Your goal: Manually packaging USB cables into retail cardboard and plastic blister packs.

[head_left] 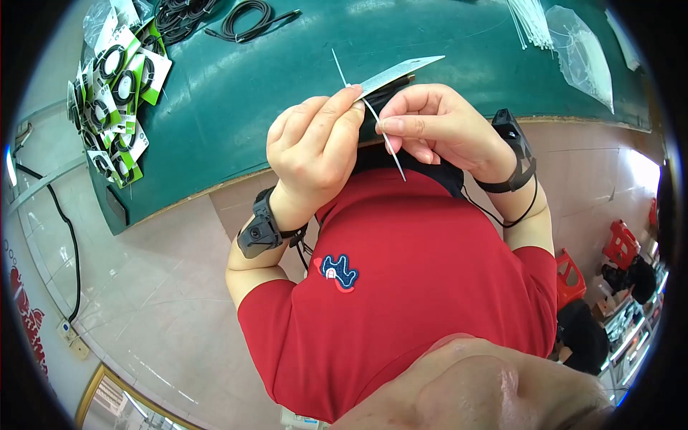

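My left hand (315,147) is closed on a thin pale card (403,72), whose far end sticks out to the right beyond the fingers. A black cable (390,89) lies against the underside of the card, partly hidden by my hands. A slim white cable tie (398,162) crosses the card's near end, one end pointing up past my left fingertips and the other slanting down toward my shirt. Between thumb and forefinger, my right hand (448,129) pinches this tie along its lower part. Both hands are at the near edge of the green table (236,100).
On the left of the table, several carded black cables (122,93) lie heaped. Loose coiled black cable (251,21) rests at the far side. White cable ties (529,23) and a clear plastic bag (584,64) lie at the far right. Red stools (622,244) stand on the floor.
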Tool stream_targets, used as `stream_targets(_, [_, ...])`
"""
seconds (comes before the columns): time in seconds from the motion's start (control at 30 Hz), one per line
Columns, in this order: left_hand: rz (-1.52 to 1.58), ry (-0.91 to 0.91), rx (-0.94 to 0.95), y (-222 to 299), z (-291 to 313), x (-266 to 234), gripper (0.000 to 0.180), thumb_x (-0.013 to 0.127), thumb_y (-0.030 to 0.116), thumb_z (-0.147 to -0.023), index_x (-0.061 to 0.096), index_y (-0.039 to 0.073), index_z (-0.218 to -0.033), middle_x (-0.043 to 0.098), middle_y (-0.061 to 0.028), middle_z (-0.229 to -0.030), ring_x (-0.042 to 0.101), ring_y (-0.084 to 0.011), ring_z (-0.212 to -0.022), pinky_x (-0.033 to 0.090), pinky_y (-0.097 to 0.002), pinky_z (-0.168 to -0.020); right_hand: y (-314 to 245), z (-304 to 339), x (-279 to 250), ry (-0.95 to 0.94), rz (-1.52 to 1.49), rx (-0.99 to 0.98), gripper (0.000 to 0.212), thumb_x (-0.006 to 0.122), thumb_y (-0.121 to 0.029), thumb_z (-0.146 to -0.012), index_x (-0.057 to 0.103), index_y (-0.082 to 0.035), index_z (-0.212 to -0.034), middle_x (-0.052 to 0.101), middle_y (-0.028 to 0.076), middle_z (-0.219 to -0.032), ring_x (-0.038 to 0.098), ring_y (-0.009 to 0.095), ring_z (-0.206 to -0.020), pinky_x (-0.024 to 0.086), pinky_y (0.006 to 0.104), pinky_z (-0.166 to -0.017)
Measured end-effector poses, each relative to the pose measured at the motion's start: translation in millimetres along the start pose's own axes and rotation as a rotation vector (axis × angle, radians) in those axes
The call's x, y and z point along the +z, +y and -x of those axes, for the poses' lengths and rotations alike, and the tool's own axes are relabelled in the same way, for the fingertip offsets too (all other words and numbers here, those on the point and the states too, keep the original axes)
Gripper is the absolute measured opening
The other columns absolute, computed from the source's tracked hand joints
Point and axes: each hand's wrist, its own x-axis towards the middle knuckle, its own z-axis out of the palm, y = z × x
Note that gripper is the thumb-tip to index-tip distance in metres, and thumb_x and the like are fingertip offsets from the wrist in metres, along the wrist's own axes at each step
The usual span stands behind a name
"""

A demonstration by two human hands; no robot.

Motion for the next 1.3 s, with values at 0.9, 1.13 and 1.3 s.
stream_targets(0.9, [1.121, -0.583, -1.221, -13, 6, 7, 0.015, 0.075, 0.005, -0.079, 0.064, -0.001, -0.088, 0.070, -0.0097, -0.085, 0.065, -0.0100, -0.075, 0.050, -0.0207, -0.065, -2, -12, -22, 0.102, 0.632, -0.160, 0.013, 0.066, -0.009, -0.088, 0.067, 0.003, -0.094, 0.065, 0.002, -0.081, 0.056, 0.004, -0.058, 0.044, 0.0166, -0.052])
stream_targets(1.13, [1.250, -0.629, -1.349, -10, 12, 11, 0.019, 0.074, 0.006, -0.079, 0.062, 0.000, -0.092, 0.070, -0.0094, -0.085, 0.065, -0.0097, -0.074, 0.049, -0.0197, -0.063, 14, -15, -20, 0.181, 0.705, -0.301, 0.012, 0.066, -0.008, -0.088, 0.066, 0.003, -0.092, 0.064, 0.002, -0.078, 0.053, 0.003, -0.057, 0.041, 0.0180, -0.050])
stream_targets(1.3, [1.267, -0.641, -1.348, -12, 15, 10, 0.019, 0.074, 0.006, -0.080, 0.061, 0.001, -0.092, 0.070, -0.0095, -0.085, 0.065, -0.0097, -0.075, 0.049, -0.0196, -0.062, 26, -16, -18, 0.261, 1.039, -0.709, 0.009, 0.069, -0.006, -0.085, 0.066, 0.000, -0.091, 0.061, 0.002, -0.076, 0.047, 0.005, -0.055, 0.037, 0.0215, -0.048])
